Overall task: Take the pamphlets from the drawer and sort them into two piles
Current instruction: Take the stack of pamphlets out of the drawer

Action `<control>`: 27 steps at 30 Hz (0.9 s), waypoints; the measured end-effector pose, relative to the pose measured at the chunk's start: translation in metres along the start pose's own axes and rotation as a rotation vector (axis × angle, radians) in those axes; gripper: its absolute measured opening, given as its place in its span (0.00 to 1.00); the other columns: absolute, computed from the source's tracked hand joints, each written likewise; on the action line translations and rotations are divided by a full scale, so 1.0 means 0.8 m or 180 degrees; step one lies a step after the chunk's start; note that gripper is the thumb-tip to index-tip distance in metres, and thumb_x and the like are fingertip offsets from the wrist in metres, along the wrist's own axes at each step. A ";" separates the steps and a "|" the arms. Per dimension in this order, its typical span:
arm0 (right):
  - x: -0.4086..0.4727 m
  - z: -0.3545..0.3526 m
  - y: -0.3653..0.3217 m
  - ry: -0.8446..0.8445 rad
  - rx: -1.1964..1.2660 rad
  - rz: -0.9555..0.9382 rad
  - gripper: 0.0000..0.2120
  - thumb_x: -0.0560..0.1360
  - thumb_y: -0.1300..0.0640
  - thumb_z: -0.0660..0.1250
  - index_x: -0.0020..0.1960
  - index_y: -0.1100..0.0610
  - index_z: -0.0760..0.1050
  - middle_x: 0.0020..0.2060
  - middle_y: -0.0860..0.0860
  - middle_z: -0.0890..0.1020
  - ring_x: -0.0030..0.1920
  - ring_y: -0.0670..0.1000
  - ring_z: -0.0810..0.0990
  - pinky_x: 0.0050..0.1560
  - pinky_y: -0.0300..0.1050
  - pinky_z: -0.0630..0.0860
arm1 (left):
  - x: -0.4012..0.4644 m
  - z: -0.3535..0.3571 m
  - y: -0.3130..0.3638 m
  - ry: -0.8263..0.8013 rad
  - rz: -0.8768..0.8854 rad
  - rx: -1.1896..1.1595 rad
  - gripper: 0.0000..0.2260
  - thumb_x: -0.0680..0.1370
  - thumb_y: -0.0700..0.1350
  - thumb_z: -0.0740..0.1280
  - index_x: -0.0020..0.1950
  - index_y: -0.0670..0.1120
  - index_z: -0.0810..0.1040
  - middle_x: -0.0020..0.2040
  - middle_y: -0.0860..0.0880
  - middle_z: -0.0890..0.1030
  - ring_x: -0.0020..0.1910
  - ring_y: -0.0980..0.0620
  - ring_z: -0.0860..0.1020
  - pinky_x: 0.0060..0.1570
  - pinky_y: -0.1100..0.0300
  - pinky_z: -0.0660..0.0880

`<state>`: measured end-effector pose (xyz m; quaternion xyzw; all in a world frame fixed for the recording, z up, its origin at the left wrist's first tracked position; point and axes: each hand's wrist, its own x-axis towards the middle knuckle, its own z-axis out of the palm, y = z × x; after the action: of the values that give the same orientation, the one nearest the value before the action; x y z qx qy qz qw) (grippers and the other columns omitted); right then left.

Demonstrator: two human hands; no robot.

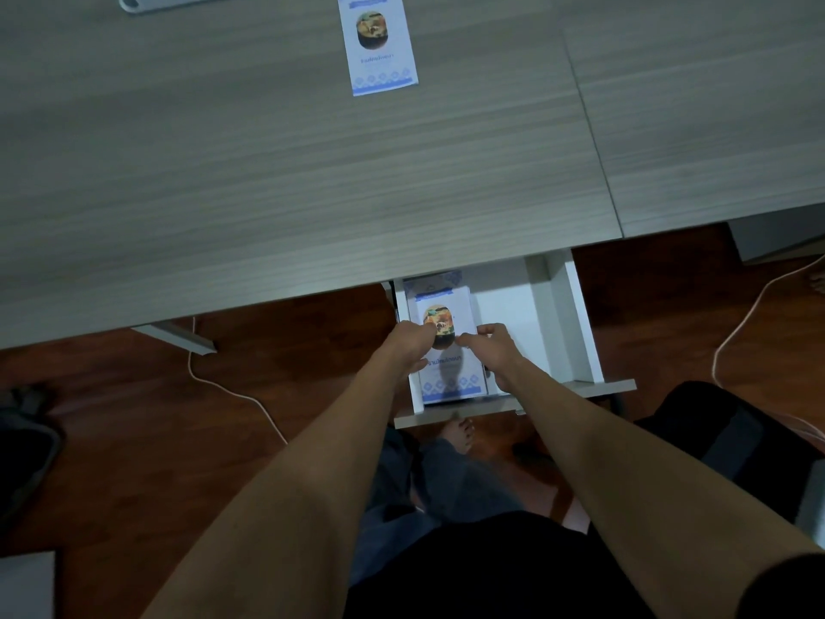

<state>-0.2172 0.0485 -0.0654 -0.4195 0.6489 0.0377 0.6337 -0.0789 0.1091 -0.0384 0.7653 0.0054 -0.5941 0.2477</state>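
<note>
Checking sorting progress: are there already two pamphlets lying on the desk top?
No, only one pamphlet lies on the desk; the rest sit in the drawer.

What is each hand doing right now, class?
Left hand: closed on the left edge of the top pamphlet in the drawer.
Right hand: pinching the same pamphlet's right side.

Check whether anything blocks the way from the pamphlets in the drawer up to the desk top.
Nothing visible does. Both the left hand and right hand are already on the pamphlets in the open drawer, and the desk top beyond is bare except one pamphlet.
</note>
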 end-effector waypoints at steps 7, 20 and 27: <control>-0.006 -0.005 -0.012 -0.0204 -0.0229 0.0192 0.29 0.76 0.49 0.68 0.72 0.64 0.70 0.56 0.58 0.77 0.37 0.53 0.73 0.29 0.42 0.68 | -0.005 0.005 -0.002 0.0187 0.0112 0.0204 0.18 0.83 0.45 0.62 0.70 0.38 0.73 0.47 0.47 0.76 0.47 0.49 0.76 0.59 0.53 0.80; -0.038 -0.003 -0.015 -0.0084 -0.0374 -0.0334 0.25 0.82 0.51 0.60 0.74 0.62 0.64 0.71 0.59 0.72 0.66 0.59 0.75 0.63 0.57 0.76 | -0.032 -0.008 -0.016 0.0592 0.0773 0.0587 0.08 0.81 0.41 0.62 0.49 0.39 0.79 0.47 0.39 0.80 0.45 0.43 0.79 0.44 0.52 0.74; -0.068 -0.037 -0.015 -0.0211 0.0229 -0.0028 0.14 0.82 0.57 0.60 0.60 0.66 0.74 0.60 0.66 0.80 0.58 0.65 0.82 0.50 0.52 0.75 | -0.069 -0.007 -0.015 0.0426 0.0764 0.0372 0.19 0.82 0.57 0.62 0.61 0.41 0.74 0.58 0.42 0.80 0.55 0.43 0.81 0.57 0.48 0.79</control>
<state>-0.2419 0.0510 -0.0073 -0.3978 0.6266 0.0254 0.6697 -0.0936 0.1376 0.0087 0.8114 -0.1042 -0.5072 0.2710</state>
